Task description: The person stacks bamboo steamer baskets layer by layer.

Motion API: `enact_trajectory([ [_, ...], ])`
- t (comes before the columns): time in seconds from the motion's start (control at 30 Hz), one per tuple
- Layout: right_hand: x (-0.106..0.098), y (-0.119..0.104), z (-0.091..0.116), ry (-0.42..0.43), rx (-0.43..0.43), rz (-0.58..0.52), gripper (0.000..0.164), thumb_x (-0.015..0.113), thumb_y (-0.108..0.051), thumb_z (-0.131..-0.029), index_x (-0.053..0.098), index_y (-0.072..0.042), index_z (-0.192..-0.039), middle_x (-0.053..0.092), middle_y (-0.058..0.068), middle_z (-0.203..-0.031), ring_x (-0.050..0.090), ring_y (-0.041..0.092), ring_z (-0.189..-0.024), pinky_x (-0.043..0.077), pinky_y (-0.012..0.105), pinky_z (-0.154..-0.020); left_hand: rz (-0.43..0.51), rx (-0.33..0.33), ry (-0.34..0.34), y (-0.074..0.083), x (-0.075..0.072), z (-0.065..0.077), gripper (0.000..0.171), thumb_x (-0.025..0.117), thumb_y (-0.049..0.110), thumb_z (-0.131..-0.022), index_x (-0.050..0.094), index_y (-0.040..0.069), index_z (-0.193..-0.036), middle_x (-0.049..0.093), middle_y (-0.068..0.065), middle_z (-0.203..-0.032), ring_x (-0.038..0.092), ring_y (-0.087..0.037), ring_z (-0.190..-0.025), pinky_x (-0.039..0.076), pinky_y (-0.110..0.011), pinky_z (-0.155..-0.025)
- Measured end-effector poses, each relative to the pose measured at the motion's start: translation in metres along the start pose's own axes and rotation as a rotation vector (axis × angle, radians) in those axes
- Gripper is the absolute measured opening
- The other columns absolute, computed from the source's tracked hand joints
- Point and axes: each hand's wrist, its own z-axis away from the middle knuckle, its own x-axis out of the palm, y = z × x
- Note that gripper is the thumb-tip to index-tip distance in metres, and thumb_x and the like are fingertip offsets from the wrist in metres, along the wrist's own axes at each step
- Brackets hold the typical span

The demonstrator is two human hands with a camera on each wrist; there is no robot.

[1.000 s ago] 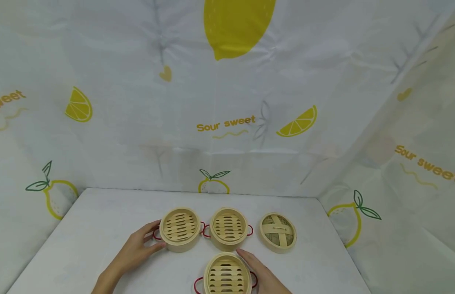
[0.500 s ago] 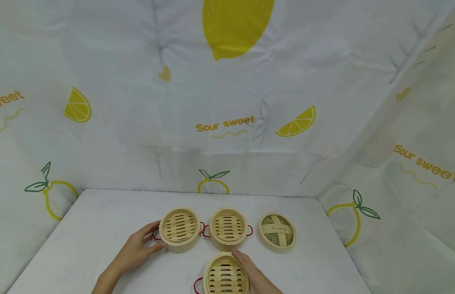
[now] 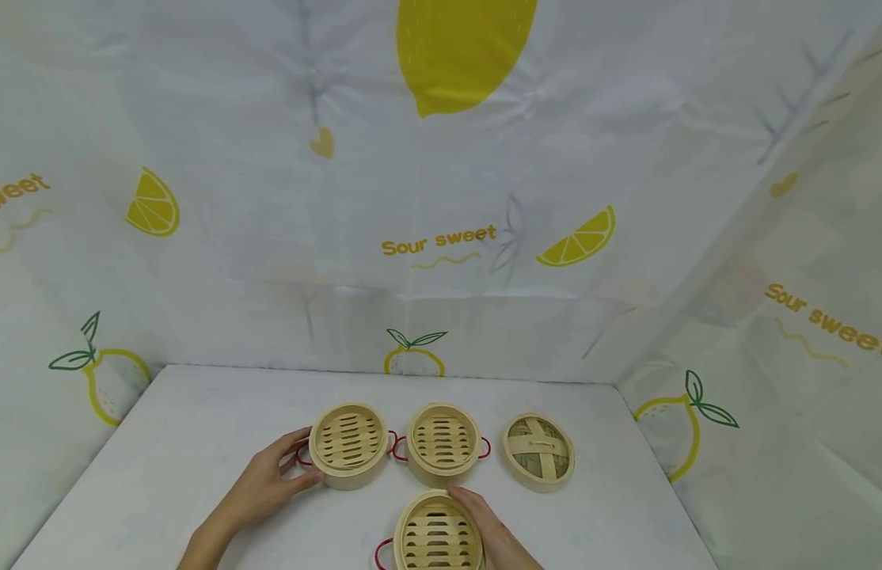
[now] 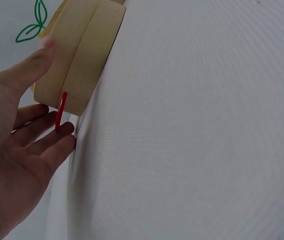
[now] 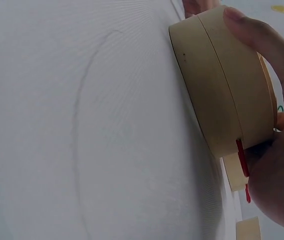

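A round bamboo steamer (image 3: 351, 439) with red handles stands at the left, its slatted floor facing up. My left hand (image 3: 266, 483) holds its left side. In the left wrist view the thumb lies on the steamer's side wall (image 4: 79, 55), and the fingers curve by the red handle (image 4: 60, 112). Nearer to me is another steamer (image 3: 441, 538), cut off by the head view's lower edge. My right hand (image 3: 494, 530) grips its right side, hiding that handle from above. In the right wrist view the thumb presses this steamer's wall (image 5: 222, 85).
A third steamer (image 3: 443, 439) with red handles sits right beside the left one, just behind the front one. To its right lies a woven bamboo lid (image 3: 539, 447). A lemon-print sheet (image 3: 441, 309) hangs behind the white table (image 3: 220, 396).
My right hand has shifted left against the front steamer and now covers its right handle. The left hand and the other steamers have stayed put.
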Motion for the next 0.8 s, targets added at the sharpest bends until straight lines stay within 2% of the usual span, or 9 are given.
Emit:
enact_trajectory([
  [0.4,0.002,0.002,0.000,0.049,-0.062,0.012,0.109,0.086,-0.045,-0.068,0.024,-0.013,-0.152,0.037,0.004,-0.150,0.037,0.006,-0.138,0.044,0.024,-0.114,-0.011,0.014,0.010,0.000,0.000,-0.001,0.085,0.079,0.049,-0.072,0.046,0.010,-0.140,0.051,-0.012,-0.144,0.051,-0.033,-0.133,0.053,-0.035,-0.104],
  [0.63,0.000,-0.005,-0.002,0.028,0.008,-0.041,0.112,0.087,-0.047,-0.065,0.024,-0.017,-0.153,0.035,-0.002,-0.152,0.037,0.006,-0.138,0.042,0.025,-0.116,-0.010,0.008,0.011,0.000,0.001,-0.001,0.085,0.079,0.050,-0.072,0.047,0.010,-0.140,0.051,-0.012,-0.144,0.051,-0.034,-0.132,0.054,-0.035,-0.103],
  [0.8,-0.004,-0.008,-0.004,0.042,-0.059,-0.031,0.113,0.087,-0.047,-0.066,0.022,-0.015,-0.153,0.035,0.000,-0.152,0.038,0.009,-0.139,0.042,0.026,-0.117,-0.015,0.015,0.014,-0.002,0.001,-0.001,0.085,0.079,0.051,-0.072,0.047,0.009,-0.139,0.052,-0.012,-0.144,0.052,-0.033,-0.132,0.055,-0.034,-0.102],
])
